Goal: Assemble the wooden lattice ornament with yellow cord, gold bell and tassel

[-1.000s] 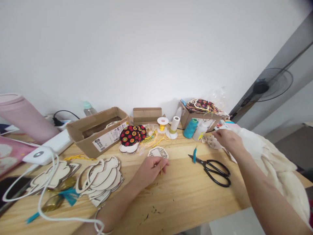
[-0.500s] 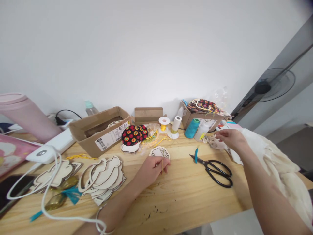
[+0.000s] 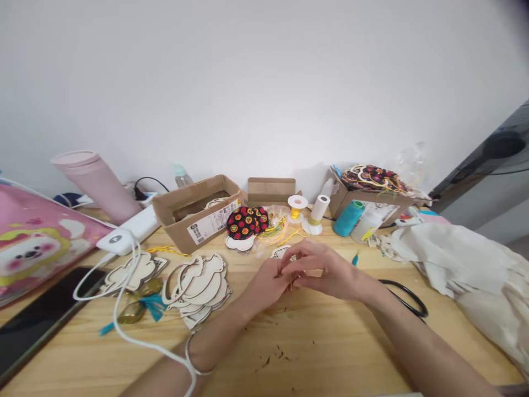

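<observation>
My left hand (image 3: 268, 284) is closed in a pinch above the middle of the table, on a thin yellow thread (image 3: 291, 283) that dangles below the fingers. Reaching in from the right, my right hand (image 3: 324, 270) meets it, its fingers curled close to the left fingertips. What the right fingers grip, if anything, is hidden. Just beyond both hands, part of a thin wooden cut-out with a lattice pattern (image 3: 281, 251) shows; my fingers cover the rest. Black-handled scissors (image 3: 407, 295) lie beneath my right forearm, mostly covered, near a small teal tassel (image 3: 355, 259).
Stacked wooden cut-outs (image 3: 202, 286) lie left of my hands, by a white cable (image 3: 124, 309) and a phone (image 3: 45, 314). Behind stand an open cardboard box (image 3: 177, 226), patterned fabric pieces (image 3: 247, 222), a yellow thread spool (image 3: 296, 209) and a teal thread cone (image 3: 349, 218). White cloth (image 3: 450, 253) lies right.
My right hand has moved left from beside the white cloth to my left hand, and its forearm now covers most of the scissors. The view has turned slightly left.
</observation>
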Demonstrator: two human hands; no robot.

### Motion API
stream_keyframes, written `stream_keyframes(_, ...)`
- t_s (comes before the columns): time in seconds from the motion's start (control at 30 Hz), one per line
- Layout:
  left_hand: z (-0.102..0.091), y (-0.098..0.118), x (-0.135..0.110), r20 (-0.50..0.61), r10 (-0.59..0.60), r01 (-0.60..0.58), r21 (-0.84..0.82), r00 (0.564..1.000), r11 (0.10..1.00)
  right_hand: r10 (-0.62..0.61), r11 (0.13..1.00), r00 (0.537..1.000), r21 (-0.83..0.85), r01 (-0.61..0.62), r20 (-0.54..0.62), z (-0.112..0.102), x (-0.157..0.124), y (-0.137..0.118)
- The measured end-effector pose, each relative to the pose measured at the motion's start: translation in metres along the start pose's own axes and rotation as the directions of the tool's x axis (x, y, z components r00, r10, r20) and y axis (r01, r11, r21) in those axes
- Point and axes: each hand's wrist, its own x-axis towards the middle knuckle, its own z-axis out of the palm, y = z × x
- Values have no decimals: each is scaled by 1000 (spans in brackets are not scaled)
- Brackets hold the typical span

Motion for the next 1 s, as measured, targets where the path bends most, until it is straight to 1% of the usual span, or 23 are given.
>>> stream_keyframes(0.1,0,-2,0,38,-48,49,-20,998,999,52,991,998,122,-47,-40,8,-2,11)
stream_keyframes(0.17,1,-1,0,64,-44,46,-22,997,999,146,958,983,262,-114,-108,15,-6,17)
stream_keyframes(0.2,1,1,-1,67,-32,33,-10,997,999,213,926,967,346,-154,-140,18,-8,19)
stream_keyframes(0.27,2,4,-2,53,-10,9,26,999,1000,358,822,918,524,-223,-172,24,-11,21)
stream_keyframes(0.33,3,7,-3,2,-1,1,56,1000,998,481,680,865,683,-265,-144,27,-13,21)
stream_keyframes(0.4,2,9,-4,-85,3,1,58,996,998,574,548,812,784,-290,-101,27,-14,21)
stream_keyframes(0.47,0,10,-4,-185,29,-23,35,982,999,654,466,752,829,-310,-86,27,-13,21)
stream_keyframes(0.53,-2,10,-4,-260,76,-77,9,963,997,703,434,705,842,-321,-94,27,-13,23)
stream_keyframes(0.57,-2,9,-4,-281,108,-112,2,953,994,711,430,697,844,-322,-96,28,-13,24)
stream_keyframes(0.6,-3,9,-4,-294,142,-149,0,945,989,710,428,698,845,-320,-95,29,-13,25)
stream_keyframes(0.67,-4,7,-3,-305,197,-210,-8,932,978,693,419,718,851,-317,-73,32,-12,27)
stream_keyframes(0.73,-4,6,-2,-324,219,-245,-39,920,969,677,391,735,865,-315,-39,34,-11,27)
stream_keyframes(0.8,-4,4,-1,-352,211,-256,-85,912,963,678,351,735,881,-316,-7,36,-10,26)
stream_keyframes(0.87,-5,4,0,-379,191,-252,-116,905,961,684,330,729,889,-316,5,37,-9,25)
stream_keyframes(0.93,-5,5,1,-396,173,-241,-129,902,962,686,346,727,883,-318,-7,39,-9,26)
stream_keyframes(1.0,-5,5,1,-399,158,-230,-138,903,963,675,394,737,865,-311,-42,40,-10,28)
